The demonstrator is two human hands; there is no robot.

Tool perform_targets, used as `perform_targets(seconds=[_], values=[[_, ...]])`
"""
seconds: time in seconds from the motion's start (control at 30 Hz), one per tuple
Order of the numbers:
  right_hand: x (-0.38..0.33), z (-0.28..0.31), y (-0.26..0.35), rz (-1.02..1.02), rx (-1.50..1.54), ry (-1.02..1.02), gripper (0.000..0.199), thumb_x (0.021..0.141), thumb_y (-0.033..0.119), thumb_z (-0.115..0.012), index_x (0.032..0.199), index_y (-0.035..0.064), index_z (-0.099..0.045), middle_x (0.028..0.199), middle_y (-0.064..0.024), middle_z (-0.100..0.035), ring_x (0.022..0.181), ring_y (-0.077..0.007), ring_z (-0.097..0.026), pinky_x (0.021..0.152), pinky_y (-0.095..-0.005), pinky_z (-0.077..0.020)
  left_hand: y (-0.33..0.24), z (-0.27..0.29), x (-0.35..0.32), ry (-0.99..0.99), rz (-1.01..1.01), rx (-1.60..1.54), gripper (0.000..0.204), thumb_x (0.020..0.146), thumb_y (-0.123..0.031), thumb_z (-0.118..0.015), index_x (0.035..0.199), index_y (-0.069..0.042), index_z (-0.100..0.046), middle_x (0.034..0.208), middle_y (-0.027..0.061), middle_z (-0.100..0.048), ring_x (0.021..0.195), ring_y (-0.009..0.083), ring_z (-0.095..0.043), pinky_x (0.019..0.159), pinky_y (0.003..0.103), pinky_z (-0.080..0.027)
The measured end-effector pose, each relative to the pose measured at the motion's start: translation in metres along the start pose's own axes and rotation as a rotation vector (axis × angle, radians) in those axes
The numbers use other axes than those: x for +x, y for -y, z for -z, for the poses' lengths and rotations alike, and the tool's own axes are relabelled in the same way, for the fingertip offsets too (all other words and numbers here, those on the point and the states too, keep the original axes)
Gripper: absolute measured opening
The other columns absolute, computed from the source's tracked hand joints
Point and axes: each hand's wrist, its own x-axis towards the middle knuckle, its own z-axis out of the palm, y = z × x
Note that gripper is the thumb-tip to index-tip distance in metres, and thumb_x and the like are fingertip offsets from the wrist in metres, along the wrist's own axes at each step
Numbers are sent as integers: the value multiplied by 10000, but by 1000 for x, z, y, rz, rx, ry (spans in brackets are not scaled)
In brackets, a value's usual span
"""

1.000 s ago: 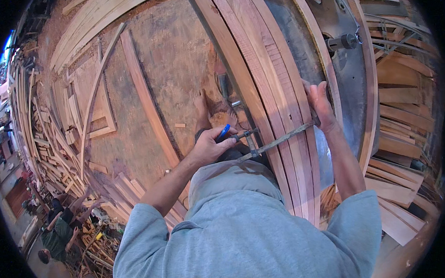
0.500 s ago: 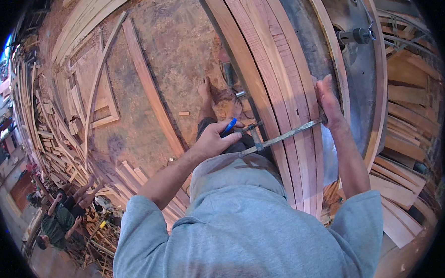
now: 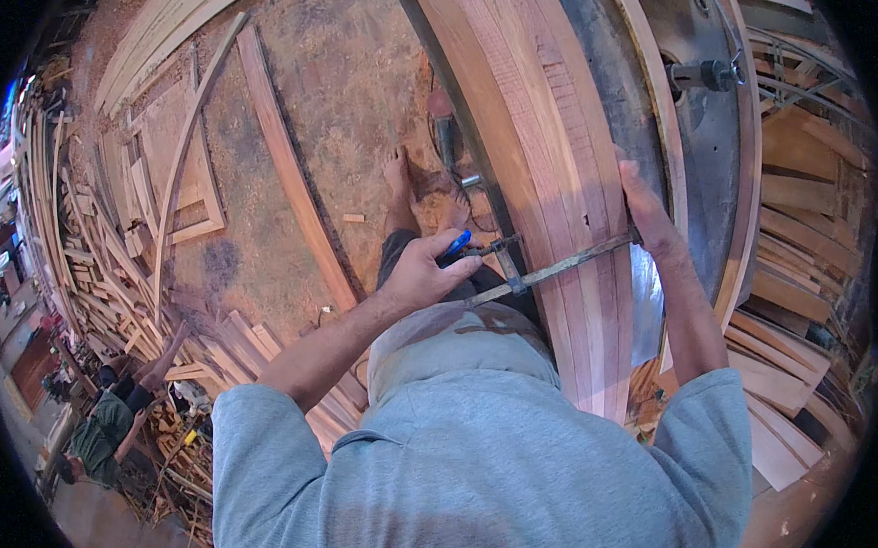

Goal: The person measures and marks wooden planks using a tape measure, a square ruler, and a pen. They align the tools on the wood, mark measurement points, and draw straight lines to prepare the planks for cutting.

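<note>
**Gap between the reddish boards is closed under the bar clamp**

In the two earlier frames a dark gap runs between the leftmost of the curved reddish boards [image 3: 552, 161] and its neighbours; now these boards lie edge to edge, from the top centre down to the lower centre of the frame. The bar clamp [image 3: 577, 261] crosses over them, as before.

The left hand [image 3: 422, 273], at the centre, is curled with fingers and thumb around a slim blue piece [image 3: 456, 243] beside the clamp's screw; whether this piece belongs to the clamp, I cannot tell. The right hand [image 3: 649, 215], right of centre, is half curled at the far end of the clamp, thumb upward; its fingers are partly hidden, so I cannot tell how firmly it grips.

The boards' right edge faces a strip of bare metal tabletop [image 3: 705, 139], limited by a curved slat [image 3: 672, 118]. At their left edge there is wide free floor [image 3: 320, 92], with only a small wooden block [image 3: 354, 217] between the feet and a long plank [image 3: 292, 170]. Toward the bottom, room is narrow: the clamp bar's near end is just beside the grey-blue shirt [image 3: 509, 463].
</note>
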Motion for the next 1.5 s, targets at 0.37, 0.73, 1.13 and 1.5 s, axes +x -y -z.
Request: perform_targets(seconds=[0.37, 0.73, 1.13, 1.5], values=[[-30, -5, 16, 69, -360, -264, 897, 912, 600, -684, 1491, -29, -414, 1509, -206, -462, 1407, -311, -456, 1188, -412, -329, 8, 13, -1, 128, 41, -202, 349, 951, -233, -720, 1203, 6, -686, 1005, 4, -686, 934, 88, -611, 862, 271, -511], [-115, -96, 52, 563, -958, -570, 634, 707, 396, -906, 994, -54, -564, 1535, -292, -368, 1446, -459, -357, 1168, -540, -351, 16, 43, -16, -121, -15, -42, 372, 978, -355, -681, 1171, -40, -719, 1057, 9, -693, 1027, 125, -622, 943, 302, -493], [-40, -131, 94, 583, -752, -551, 634, 876, 167, -776, 1409, -24, -490, 1459, -201, -512, 1381, -372, -473, 1172, -423, -351, 47, 159, -36, -273, 73, 287, 387, 889, -445, -728, 945, -62, -728, 847, 118, -720, 821, 228, -688, 756, 410, -526], [132, -273, 230, 774, -1016, -416, 385, 799, 271, -839, 807, -40, -613, 1308, -192, -634, 1205, -390, -605, 1007, -452, -499, 44, 414, -34, -385, 65, 558, 266, 889, -281, -757, 1061, -80, -733, 851, 83, -735, 765, 187, -707, 730, 332, -549]])
